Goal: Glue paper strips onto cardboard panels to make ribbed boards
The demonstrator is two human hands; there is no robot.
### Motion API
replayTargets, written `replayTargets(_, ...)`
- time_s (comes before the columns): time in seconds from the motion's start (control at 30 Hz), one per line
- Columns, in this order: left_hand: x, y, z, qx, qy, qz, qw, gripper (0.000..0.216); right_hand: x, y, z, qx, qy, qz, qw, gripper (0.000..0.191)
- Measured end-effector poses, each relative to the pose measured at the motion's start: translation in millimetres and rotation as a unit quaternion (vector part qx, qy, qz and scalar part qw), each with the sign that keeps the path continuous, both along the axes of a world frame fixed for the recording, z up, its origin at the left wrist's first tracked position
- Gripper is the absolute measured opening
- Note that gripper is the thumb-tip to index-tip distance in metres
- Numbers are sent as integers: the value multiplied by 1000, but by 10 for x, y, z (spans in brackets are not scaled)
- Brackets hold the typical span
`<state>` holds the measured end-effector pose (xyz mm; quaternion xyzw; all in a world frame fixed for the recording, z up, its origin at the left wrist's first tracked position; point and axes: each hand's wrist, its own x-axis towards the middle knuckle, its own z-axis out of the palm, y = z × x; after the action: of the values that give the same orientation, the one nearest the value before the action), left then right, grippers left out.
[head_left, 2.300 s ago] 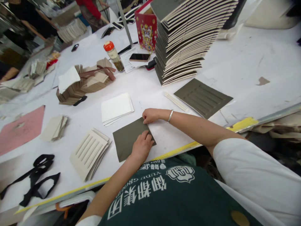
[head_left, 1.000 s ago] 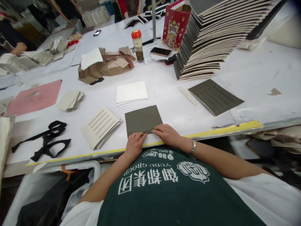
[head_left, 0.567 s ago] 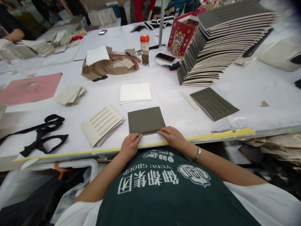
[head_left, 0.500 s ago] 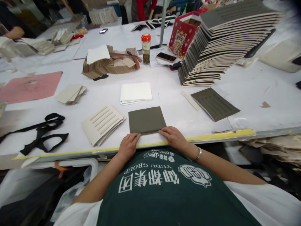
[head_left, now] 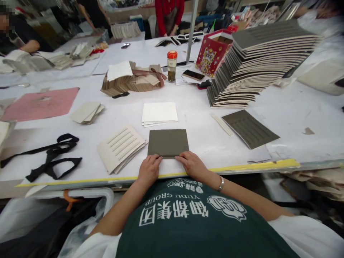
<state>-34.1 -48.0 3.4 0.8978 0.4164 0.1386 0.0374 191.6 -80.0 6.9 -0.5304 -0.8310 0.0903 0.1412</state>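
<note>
A grey-green square board (head_left: pixel 168 142) lies flat on the white table (head_left: pixel 196 107) just in front of me. My left hand (head_left: pixel 148 170) rests on its near left corner, fingers curled and pressing the edge. My right hand (head_left: pixel 192 165), a bracelet on its wrist, presses the near right part of the same edge with fingers bent down. Neither hand lifts the board. A stack of white sheets (head_left: pixel 159 113) lies just beyond it, and a pile of cream slotted cards (head_left: pixel 121 146) lies to its left.
A tall leaning stack of boards (head_left: pixel 255 61) stands at the right, with a grey slotted board (head_left: pixel 249 128) and a white strip (head_left: pixel 221 124) below it. Black straps (head_left: pixel 48 156) lie at the left, a pink sheet (head_left: pixel 40 103) farther back. A bottle (head_left: pixel 172 66), phone (head_left: pixel 193 75) and other people are behind.
Both hands drew the grey-green board from a skewed position to square in front of me, then settled on its near edge. The view has tilted slightly since.
</note>
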Motion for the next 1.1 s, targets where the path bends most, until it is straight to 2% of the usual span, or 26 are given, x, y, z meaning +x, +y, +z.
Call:
replayTargets(0.07,-116,49,44,3,6,18,1000,28,76,3,4,-7,8,-24,1000,27)
replayTargets(0.13,-111,119,89,10,5,26,1000,21,74,46,16,2,33,-46,998,25)
replayTargets(0.23,116,248,91,0,-24,-12,1000,19,-65,162,18,27,72,-42,996,25)
replayTargets(0.37,391,369,-31,-55,-40,-39,997,16,-192,244,-43,11,72,-28,997,22)
replayTargets(0.53,312,368,-87,-46,-4,20,999,25,-67,191,-88,12,65,-76,995,16)
replayTargets(0.67,182,386,32,-34,62,111,991,42,40,216,-37,8,31,-110,993,19)
replayTargets(0.73,165,416,98,-47,83,128,987,44,58,264,-3,-4,27,-118,993,21)
replayTargets(0.83,256,451,136,-49,64,74,994,32,-2,351,7,9,46,-104,993,18)
replayTargets(0.93,419,461,84,-52,12,3,999,22,-121,416,-51,39,56,-76,995,22)
replayTargets(1.0,466,462,30,-62,-2,5,998,23,-161,427,-102,42,44,-73,995,22)
replayTargets(1.1,365,479,-11,-48,0,51,998,31,-103,414,-133,39,22,-101,994,19)
